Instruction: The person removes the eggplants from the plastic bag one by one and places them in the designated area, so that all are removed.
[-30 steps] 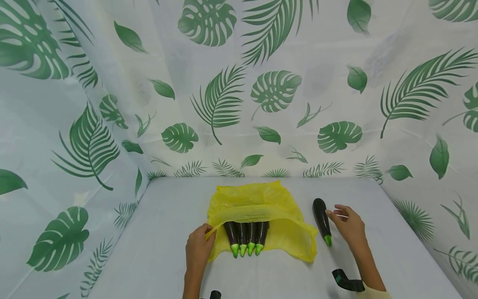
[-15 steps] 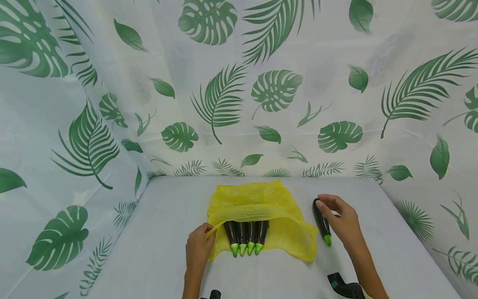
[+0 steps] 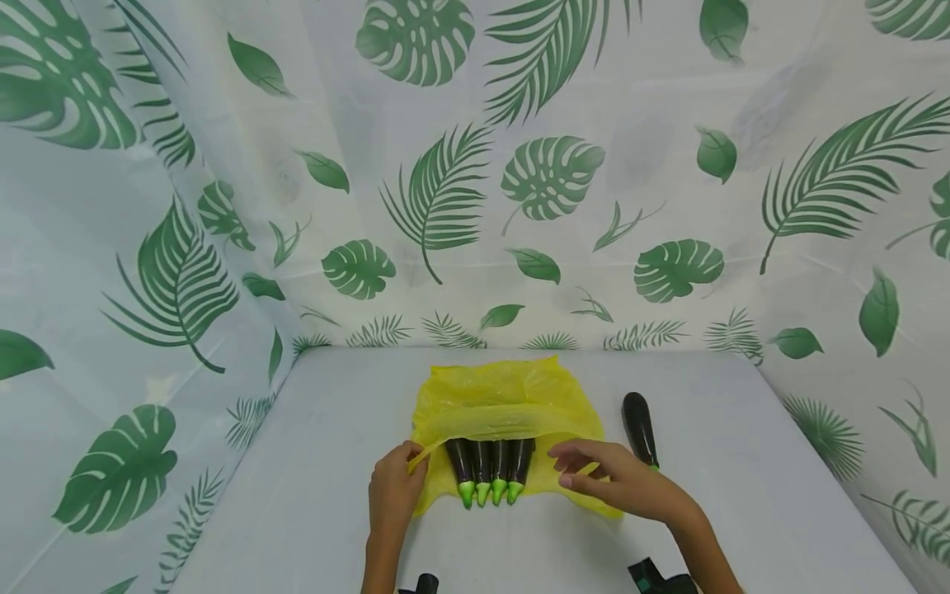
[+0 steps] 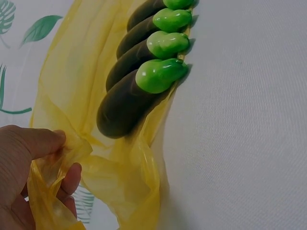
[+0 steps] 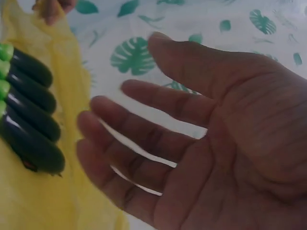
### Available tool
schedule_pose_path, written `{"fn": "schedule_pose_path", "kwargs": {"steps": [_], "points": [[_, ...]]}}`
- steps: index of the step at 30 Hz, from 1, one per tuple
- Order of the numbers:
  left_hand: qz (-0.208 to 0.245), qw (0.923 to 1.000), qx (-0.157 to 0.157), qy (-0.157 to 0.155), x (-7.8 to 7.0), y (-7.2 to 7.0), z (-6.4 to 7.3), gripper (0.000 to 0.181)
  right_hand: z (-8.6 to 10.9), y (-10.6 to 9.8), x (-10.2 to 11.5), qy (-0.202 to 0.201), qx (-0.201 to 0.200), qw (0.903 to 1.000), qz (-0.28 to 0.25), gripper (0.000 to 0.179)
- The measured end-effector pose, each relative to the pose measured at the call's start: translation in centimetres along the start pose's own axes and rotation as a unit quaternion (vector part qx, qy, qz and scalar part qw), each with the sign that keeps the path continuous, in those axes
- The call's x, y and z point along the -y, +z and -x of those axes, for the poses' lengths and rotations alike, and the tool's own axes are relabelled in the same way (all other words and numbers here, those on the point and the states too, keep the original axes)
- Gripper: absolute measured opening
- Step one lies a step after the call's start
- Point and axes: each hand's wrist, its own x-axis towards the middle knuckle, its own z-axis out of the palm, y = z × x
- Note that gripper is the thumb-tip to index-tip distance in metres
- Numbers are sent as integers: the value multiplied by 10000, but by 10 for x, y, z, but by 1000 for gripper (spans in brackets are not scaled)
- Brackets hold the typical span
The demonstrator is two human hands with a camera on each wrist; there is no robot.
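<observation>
1. Your left hand (image 3: 397,487) held the near left edge of the yellow bag (image 3: 493,384), its fingers (image 4: 45,142) pinching the film and lifting the upper layer.
2. Your right hand (image 3: 612,477) was over the right part of the bag; its fingers (image 5: 144,132) were spread, slightly bent and gripping nothing. Contact with the film could not be confirmed.
3. Four eggplants (image 3: 482,462) lay side by side in the bag's mouth, green ends toward you at its near edge, dark ends under the raised layer.
4. A single eggplant (image 3: 638,425) lay right of the bag, apart from it, its green end mostly hidden by your right hand.
5. Bare bench (image 3: 334,437) extended left of the bag and right of the single eggplant; its far edge met the leaf-printed sheet (image 3: 475,305), near the bag's far edge.
</observation>
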Motion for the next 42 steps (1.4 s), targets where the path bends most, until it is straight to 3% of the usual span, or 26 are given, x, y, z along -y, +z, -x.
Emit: {"fn": "schedule_pose_path", "kwargs": {"steps": [4,8,12,16,21,24,31,38,42], "points": [[-23,10000,-28,-14,1,1,1,8,-4,12,-6,33,563,9977,-387,37],[-21,10000,-50,-50,1,2,0,8,-13,25,-16,173,585,9964,-595,41],[7,9999,-129,19,0,3,-1,9,-20,37,-26,414,389,9944,-890,46],[15,9999,-150,2,-1,3,-2,9,-26,46,-30,974,70,9865,-1318,54],[9,9999,-108,-47,-1,4,-3,9,-36,58,-32,1834,-798,9665,-1610,63],[12,9999,-107,-5,-1,4,-2,10,-42,66,-37,2153,-1237,9524,-1770,63],[-63,9999,-119,7,-2,5,-1,10,-54,77,-47,2484,-1802,9352,-1768,58],[-75,9997,-176,158,-2,3,-2,10,-62,80,-54,2601,-1944,9257,-1941,63],[-34,9997,-177,162,0,3,-1,10,-67,80,-56,2628,-1923,9253,-1944,64]]}}
